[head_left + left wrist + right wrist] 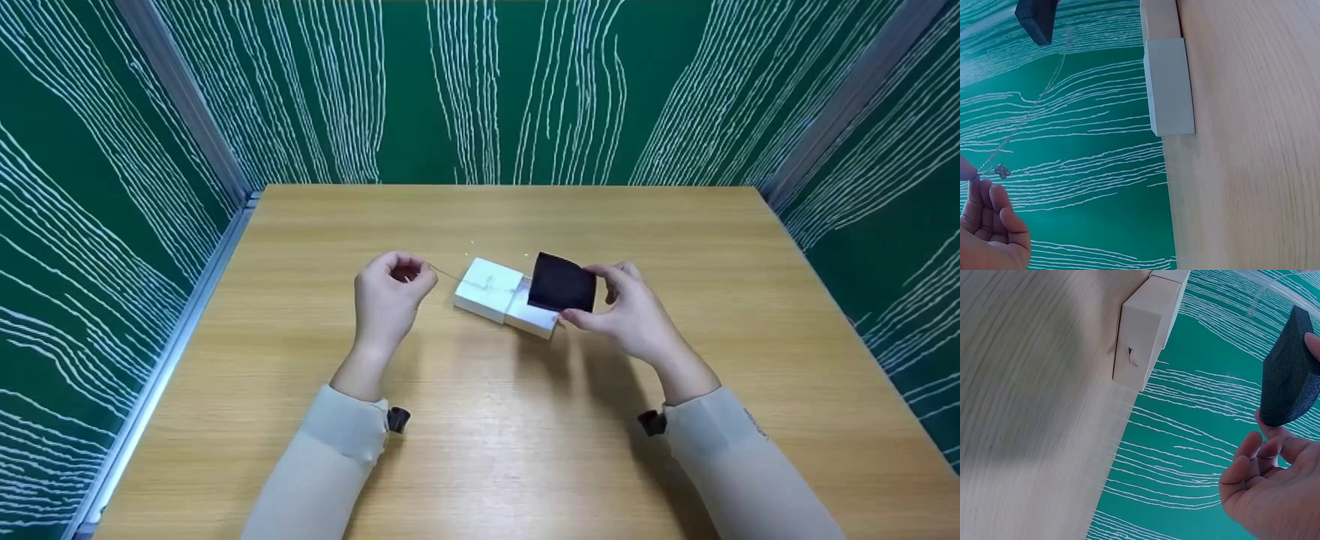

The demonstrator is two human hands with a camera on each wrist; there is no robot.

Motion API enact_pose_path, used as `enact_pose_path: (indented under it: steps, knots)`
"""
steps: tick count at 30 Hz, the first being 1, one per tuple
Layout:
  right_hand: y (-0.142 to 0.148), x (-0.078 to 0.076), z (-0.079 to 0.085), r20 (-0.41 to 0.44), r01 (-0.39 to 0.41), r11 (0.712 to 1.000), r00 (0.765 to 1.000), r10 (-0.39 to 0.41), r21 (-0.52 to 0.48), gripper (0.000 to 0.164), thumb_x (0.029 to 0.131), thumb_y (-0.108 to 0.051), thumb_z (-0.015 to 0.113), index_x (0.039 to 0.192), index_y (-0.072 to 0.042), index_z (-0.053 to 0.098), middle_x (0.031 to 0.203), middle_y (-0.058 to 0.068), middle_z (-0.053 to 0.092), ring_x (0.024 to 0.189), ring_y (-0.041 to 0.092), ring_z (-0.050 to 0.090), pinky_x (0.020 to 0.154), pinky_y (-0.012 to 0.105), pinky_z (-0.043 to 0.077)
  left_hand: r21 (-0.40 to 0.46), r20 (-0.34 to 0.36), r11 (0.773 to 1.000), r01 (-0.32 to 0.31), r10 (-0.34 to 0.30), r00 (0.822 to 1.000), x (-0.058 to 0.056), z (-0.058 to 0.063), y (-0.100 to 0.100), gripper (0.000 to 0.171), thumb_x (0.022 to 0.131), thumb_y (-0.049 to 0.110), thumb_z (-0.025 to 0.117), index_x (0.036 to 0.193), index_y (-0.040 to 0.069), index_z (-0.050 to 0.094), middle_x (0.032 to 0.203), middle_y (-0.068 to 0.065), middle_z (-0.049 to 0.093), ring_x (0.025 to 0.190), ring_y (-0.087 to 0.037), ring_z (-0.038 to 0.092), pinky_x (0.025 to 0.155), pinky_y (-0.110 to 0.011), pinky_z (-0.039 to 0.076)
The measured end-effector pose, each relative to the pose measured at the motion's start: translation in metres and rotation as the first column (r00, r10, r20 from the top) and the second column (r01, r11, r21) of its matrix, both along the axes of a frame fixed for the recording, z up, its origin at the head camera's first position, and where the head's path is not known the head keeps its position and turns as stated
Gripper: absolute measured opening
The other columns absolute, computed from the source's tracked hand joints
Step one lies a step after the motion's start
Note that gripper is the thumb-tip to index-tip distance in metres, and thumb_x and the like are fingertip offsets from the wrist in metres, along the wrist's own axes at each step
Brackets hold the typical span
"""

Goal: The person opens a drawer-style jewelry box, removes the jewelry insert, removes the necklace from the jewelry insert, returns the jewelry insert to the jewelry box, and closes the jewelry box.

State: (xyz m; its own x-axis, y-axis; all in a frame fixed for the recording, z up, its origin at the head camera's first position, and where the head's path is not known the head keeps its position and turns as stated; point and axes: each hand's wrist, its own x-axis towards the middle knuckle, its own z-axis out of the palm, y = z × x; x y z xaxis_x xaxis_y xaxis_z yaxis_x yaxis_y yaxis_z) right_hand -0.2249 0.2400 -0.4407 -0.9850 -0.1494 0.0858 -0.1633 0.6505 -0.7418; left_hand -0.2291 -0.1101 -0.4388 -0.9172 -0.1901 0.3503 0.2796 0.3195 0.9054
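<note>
My left hand (390,296) pinches one end of a thin chain necklace (1030,112) between thumb and index finger. A small flower-shaped pendant (1002,171) hangs close by those fingertips. In the left wrist view the chain slants up toward the black foam pad (561,283). That pad is held by its edges between the thumb and fingers of my right hand (637,315), tilted above the box. Below it lies a white drawer-style box (487,291), its inner tray (531,316) slid partway out to the right. A small pull ribbon (1132,357) shows on the tray's end.
The box rests on a wooden table (480,435), with a few tiny white specks beyond it. Green walls (412,90) with white wavy lines stand behind and at both sides. A metal rail (172,345) runs along the table's left edge.
</note>
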Motion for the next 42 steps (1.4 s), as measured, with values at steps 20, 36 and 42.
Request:
enact_pose_path:
  steps: [20, 36, 42]
  knots:
    - [-0.002, -0.001, -0.002, 0.011, 0.000, 1.000, 1.000, -0.001, 0.021, 0.087, 0.090, -0.041, 0.097, 0.159, -0.005, 0.060, 0.124, 0.014, 0.050, 0.115, 0.034, 0.048, 0.090, 0.043, 0.041, 0.071, -0.011, 0.995, 0.063, -0.062, 0.998, -0.003, -0.008, 0.001, 0.006, 0.092, 0.004, 0.074, 0.098, 0.005, 0.077, 0.093, -0.005, 0.075, 0.087, -0.019, 0.066, 0.075, -0.023, 0.053]
    - [-0.003, -0.001, -0.007, 0.008, -0.003, 1.000, 1.000, 0.003, 0.010, 0.086, 0.089, -0.039, 0.097, 0.158, -0.003, 0.061, 0.126, 0.015, 0.049, 0.115, 0.036, 0.047, 0.092, 0.042, 0.041, 0.090, 0.009, 0.994, 0.054, -0.055, 0.998, -0.002, -0.014, 0.001, 0.006, 0.094, 0.006, 0.075, 0.099, 0.002, 0.077, 0.095, -0.005, 0.073, 0.089, -0.019, 0.066, 0.076, -0.023, 0.054]
    - [-0.004, 0.000, -0.008, 0.016, 0.000, 1.000, 1.000, 0.000, 0.023, 0.086, 0.090, -0.041, 0.097, 0.158, -0.004, 0.060, 0.128, 0.016, 0.050, 0.116, 0.035, 0.048, 0.093, 0.042, 0.042, 0.104, 0.001, 0.992, 0.065, -0.066, 0.998, -0.001, -0.017, 0.001, 0.006, 0.093, 0.004, 0.074, 0.098, 0.001, 0.076, 0.093, -0.003, 0.073, 0.088, -0.018, 0.065, 0.076, -0.023, 0.053]
